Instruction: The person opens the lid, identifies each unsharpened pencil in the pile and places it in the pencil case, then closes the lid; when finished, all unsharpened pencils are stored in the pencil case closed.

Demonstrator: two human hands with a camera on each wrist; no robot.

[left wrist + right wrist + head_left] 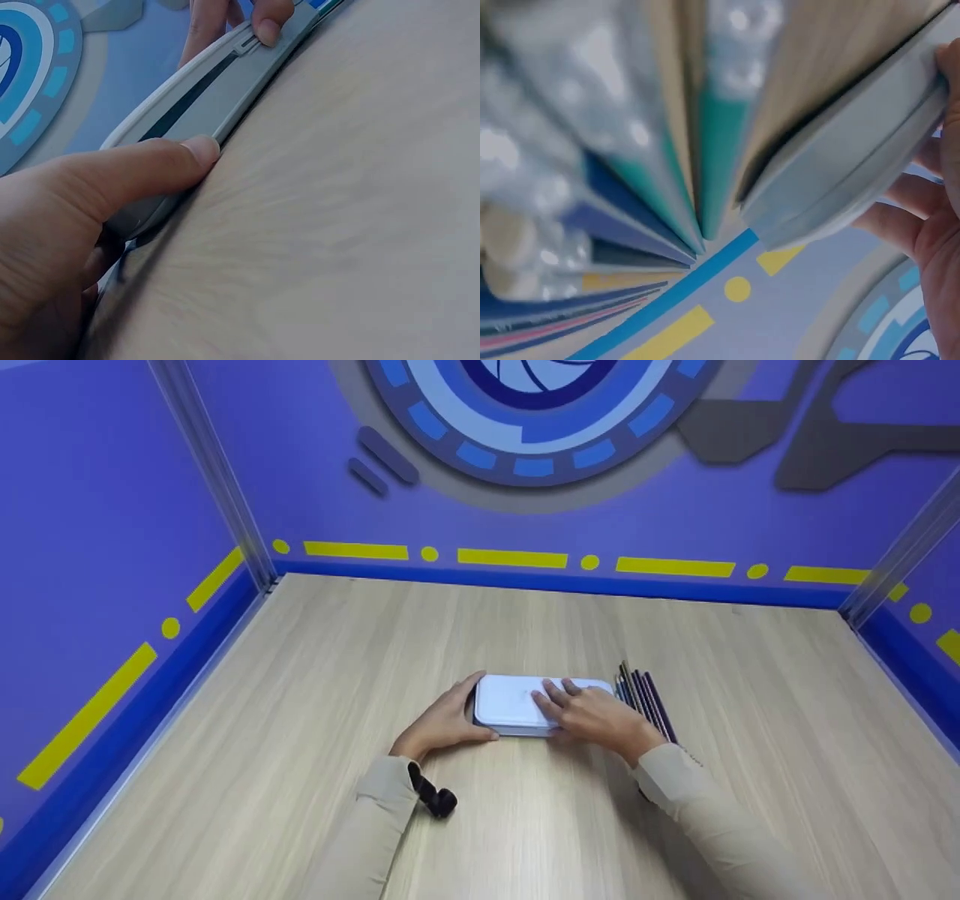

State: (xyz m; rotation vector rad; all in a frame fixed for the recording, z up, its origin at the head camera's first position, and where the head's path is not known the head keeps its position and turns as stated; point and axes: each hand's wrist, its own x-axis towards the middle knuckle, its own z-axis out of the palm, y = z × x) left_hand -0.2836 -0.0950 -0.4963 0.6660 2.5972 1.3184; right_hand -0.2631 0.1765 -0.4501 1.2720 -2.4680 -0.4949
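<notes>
A white tin pencil case (pixel 510 699) lies flat on the table, its long side toward me. In the left wrist view a narrow dark gap runs along the front side of the case (pixel 206 112), near a small clasp (pixel 247 43). My left hand (pixel 444 718) grips the left end, thumb along the front side and fingers around the back. With fingers spread on the lid and thumb at the front by the clasp, my right hand (pixel 592 716) holds the right part. Several pencils (pixel 646 697) lie just right of the case, partly hidden by that hand.
Eraser ends and metal ferrules of the pencils (pixel 724 150) show close up in the right wrist view. A wooden table (pixel 337 645) extends around the case. Blue printed panels (pixel 300 472) stand at the back and both sides.
</notes>
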